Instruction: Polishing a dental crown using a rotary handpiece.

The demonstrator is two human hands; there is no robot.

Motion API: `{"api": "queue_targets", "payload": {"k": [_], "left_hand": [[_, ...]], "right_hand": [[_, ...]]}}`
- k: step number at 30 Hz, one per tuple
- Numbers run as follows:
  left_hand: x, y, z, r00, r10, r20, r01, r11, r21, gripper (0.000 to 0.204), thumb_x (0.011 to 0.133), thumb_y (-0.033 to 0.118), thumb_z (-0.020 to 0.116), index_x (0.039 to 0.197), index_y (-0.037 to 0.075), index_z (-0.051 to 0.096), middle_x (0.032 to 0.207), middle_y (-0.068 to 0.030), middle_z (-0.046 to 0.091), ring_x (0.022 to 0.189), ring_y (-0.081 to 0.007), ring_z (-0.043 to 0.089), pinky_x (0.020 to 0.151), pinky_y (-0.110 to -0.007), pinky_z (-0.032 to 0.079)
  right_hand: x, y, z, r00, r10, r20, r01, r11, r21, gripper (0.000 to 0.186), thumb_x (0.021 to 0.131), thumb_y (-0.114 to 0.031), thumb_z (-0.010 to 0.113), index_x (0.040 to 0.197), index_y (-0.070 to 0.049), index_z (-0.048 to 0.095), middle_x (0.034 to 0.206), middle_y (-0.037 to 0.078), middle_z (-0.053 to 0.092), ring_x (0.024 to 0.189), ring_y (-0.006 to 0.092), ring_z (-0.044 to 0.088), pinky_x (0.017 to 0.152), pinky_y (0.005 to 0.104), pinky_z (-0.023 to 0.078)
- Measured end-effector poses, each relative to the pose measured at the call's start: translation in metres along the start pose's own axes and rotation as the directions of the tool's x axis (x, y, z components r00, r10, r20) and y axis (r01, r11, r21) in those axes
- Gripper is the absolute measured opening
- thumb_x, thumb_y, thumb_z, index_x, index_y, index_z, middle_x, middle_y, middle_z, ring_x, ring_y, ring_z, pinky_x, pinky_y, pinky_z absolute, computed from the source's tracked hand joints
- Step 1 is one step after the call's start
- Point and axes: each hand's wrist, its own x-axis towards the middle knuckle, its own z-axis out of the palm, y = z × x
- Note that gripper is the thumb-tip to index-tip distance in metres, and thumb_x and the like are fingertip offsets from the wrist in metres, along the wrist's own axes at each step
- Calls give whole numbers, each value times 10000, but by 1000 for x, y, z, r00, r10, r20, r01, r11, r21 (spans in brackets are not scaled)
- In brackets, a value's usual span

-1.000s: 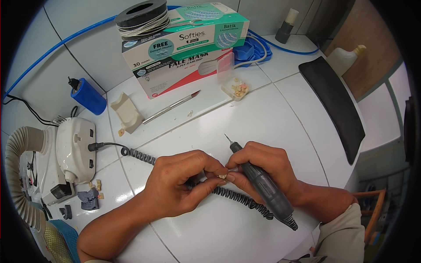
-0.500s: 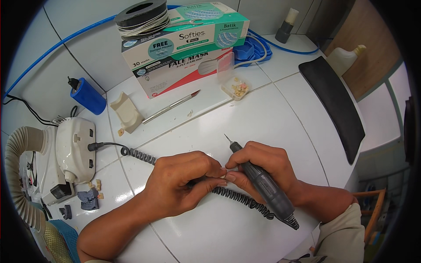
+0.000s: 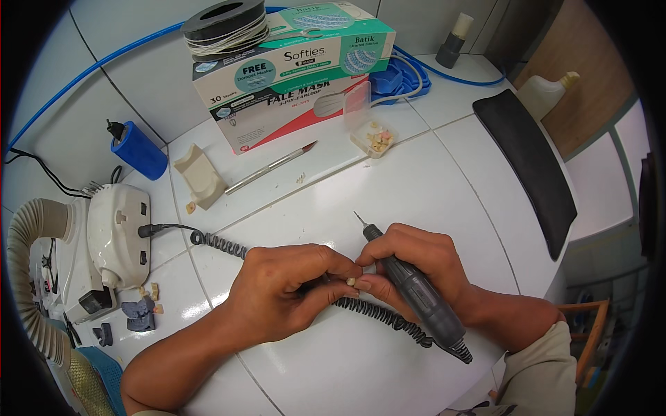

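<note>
My left hand [image 3: 288,288] pinches a small cream tooth-like piece [image 3: 351,282] between thumb and index finger. Wrapped in my right hand [image 3: 427,260] is a black rotary handpiece [image 3: 424,298], its thin bur pointing up and away to the left, apart from the piece. The right thumb and fingertip meet the left fingertips at the piece, which they partly hide. From the handpiece's rear a coiled black cord [image 3: 378,313] runs behind my left hand to a white machine [image 3: 119,236] at the left.
Beyond my hands lie a craft knife [image 3: 270,168], a beige holder [image 3: 199,179] and an open clear box of small tooth-like bits [image 3: 374,141]. Two stacked mask boxes [image 3: 291,76] carry a wire spool [image 3: 225,31]. A black pad [image 3: 531,173] lies right; a ribbed hose [image 3: 24,263] stands left.
My fingertips have shifted slightly, and the small cream piece shows more clearly at the left thumb. The handpiece stays nearly where it was.
</note>
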Motion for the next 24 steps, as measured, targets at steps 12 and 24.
{"api": "queue_targets", "payload": {"k": [12, 24], "left_hand": [[-2, 8, 2, 968, -238, -85, 228, 968, -108, 113, 924, -29, 786, 1028, -31, 741, 922, -86, 796, 829, -108, 757, 766, -251, 617], [-2, 11, 3, 947, -298, -118, 276, 946, -171, 111, 954, -32, 747, 1059, -52, 716, 941, -102, 796, 876, -130, 766, 795, -264, 618]], "right_hand": [[-11, 4, -6, 961, 274, -27, -200, 762, 616, 647, 1077, -462, 484, 1402, 91, 568, 950, 170, 721, 817, 255, 754, 678, 317, 585], [-10, 7, -6, 951, 300, 79, -251, 596, 763, 551, 1012, -329, 595, 1300, 141, 611, 964, 228, 726, 779, 287, 768, 632, 363, 632]]}}
